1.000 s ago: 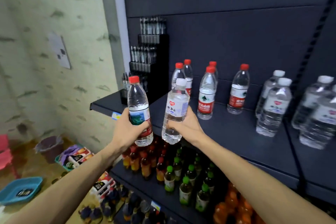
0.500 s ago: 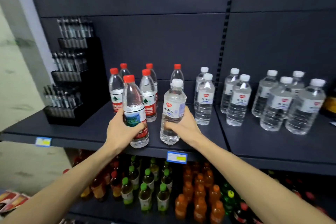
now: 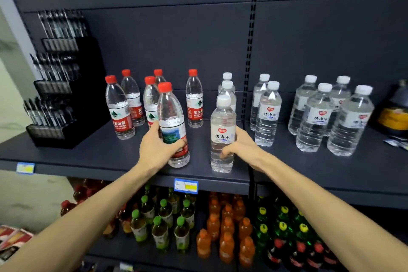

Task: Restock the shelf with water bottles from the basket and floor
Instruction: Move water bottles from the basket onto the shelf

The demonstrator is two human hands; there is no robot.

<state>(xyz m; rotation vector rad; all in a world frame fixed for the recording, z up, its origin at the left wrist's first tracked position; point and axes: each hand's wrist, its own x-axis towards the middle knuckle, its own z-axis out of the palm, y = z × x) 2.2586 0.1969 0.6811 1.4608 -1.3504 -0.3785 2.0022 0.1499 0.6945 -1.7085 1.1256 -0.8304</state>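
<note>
Clear, thin-walled plastic: left hand (image 3: 157, 150) wraps red-capped bottle (image 3: 173, 126), right hand (image 3: 240, 147) white-capped bottle (image 3: 221, 137); full, likely heavy; mid-body grip suits.

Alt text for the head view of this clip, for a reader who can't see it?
A person's left hand grips a clear red-capped plastic water bottle and the right hand a clear white-capped one, both at the front of a dark metal shelf. Similar bottles stand in rows behind; coloured drinks fill the shelf below.

Shelf front (image 3: 88, 157) bare; bottle rows (image 3: 154, 99) block behind.
</note>
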